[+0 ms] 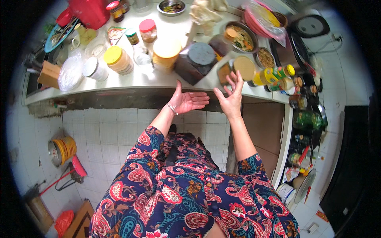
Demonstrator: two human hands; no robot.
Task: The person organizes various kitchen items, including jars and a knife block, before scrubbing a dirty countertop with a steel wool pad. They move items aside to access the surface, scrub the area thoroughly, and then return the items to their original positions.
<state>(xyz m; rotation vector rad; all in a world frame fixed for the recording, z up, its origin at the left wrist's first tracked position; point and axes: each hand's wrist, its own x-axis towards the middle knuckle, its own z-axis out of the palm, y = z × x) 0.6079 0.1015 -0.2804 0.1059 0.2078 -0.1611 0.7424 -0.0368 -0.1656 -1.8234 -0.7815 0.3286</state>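
My left hand [190, 101] is held palm up just in front of the counter edge, fingers pointing right, thumb up, with a bangle on the wrist; nothing lies in it. My right hand [233, 99] is raised beside it, fingers spread and empty, its fingertips overlapping the view of a jar with a tan lid [244, 68]. Beyond the hands stand a dark square container with a grey lid [196, 64], a jar with a pale orange lid [166, 53], a yellow-lidded jar [118, 60] and a white-lidded jar [95, 69]. A yellow bottle [272, 75] stands to the right.
A pot of food [242, 37] and a small bowl [265, 58] sit on the counter [148, 79] at the right. Several bottles, one a green glass bottle [308, 120], line the right side. A yellow bucket [66, 148] and a red-handled dustpan or broom [79, 166] are at lower left.
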